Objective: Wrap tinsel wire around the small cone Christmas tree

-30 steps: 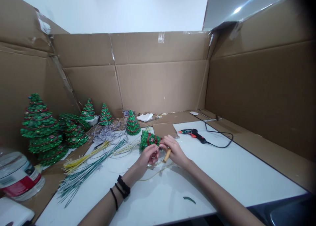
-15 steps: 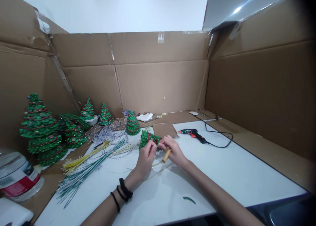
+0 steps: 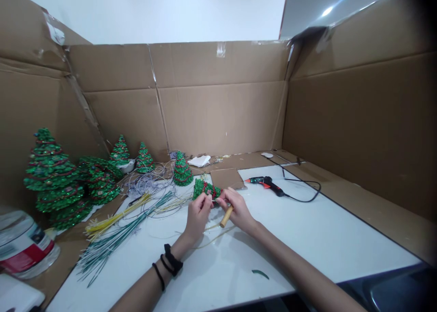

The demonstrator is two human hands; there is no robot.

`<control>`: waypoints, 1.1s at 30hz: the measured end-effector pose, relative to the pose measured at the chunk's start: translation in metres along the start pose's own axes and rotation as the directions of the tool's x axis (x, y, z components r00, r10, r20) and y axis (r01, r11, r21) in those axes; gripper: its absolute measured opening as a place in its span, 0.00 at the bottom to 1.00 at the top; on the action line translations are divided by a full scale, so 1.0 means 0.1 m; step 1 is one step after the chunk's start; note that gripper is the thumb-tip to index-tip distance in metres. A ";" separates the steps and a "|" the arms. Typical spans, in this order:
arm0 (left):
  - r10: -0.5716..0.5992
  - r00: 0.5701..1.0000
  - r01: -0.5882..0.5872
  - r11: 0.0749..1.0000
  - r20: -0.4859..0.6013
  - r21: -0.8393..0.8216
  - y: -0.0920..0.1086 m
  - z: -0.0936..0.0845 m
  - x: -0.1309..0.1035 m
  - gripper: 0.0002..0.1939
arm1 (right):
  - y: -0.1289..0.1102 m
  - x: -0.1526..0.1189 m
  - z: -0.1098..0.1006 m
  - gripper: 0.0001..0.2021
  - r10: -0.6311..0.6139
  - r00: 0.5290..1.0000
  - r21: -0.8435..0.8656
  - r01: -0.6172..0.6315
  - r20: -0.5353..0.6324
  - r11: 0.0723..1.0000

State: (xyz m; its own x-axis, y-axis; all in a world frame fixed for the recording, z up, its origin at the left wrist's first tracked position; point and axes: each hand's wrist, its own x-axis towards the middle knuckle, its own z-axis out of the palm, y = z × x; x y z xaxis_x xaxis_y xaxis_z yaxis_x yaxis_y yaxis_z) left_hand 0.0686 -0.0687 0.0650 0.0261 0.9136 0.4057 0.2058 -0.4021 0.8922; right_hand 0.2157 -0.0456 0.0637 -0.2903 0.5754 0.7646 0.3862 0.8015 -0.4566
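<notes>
A small green tree ornament (image 3: 201,188) with red trim lies on its side on the white tabletop, just beyond my hands. My left hand (image 3: 198,214) is closed in a pinch at its near edge; what the fingertips grip is too small to make out. My right hand (image 3: 238,207) is closed around a tool with a round wooden handle (image 3: 226,216), its handle end pointing toward me. A thin, light-coloured tip shows between the two hands, close against the tree. Pale thin strands (image 3: 218,239) trail on the table beneath my wrists.
A glue gun (image 3: 266,183) with its cord lies at right. Bundles of yellow (image 3: 118,215) and green strands (image 3: 126,232) lie at left, beside tangled wire (image 3: 146,180). Several finished trees (image 3: 54,175) and a plastic jar (image 3: 25,244) stand there. Cardboard walls (image 3: 221,116) enclose the table.
Both hands have shifted slightly, and a little gap with a thin light tip now shows between their fingertips. The wooden handle has tilted a bit. The view has moved slightly.
</notes>
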 end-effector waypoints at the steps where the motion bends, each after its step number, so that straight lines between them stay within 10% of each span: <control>1: -0.002 1.000 0.002 1.000 -0.003 0.003 0.00 0.00 0.00 0.19 | 0.00 0.00 0.00 0.13 -0.002 1.000 -0.001 0.002 -0.002 1.000; 33: 0.026 1.000 -0.026 1.000 0.006 0.017 0.04 -0.02 0.02 0.19 | -0.03 -0.01 -0.03 0.11 -0.078 0.996 -0.132 0.071 -0.046 0.989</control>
State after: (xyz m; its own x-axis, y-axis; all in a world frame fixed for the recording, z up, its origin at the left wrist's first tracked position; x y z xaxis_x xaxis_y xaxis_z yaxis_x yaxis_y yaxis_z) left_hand 0.0674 -0.0689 0.0698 0.0369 0.9033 0.4274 0.2217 -0.4245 0.8779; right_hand 0.2181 -0.0489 0.0655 -0.2789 0.5034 0.8178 0.4768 0.8118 -0.3372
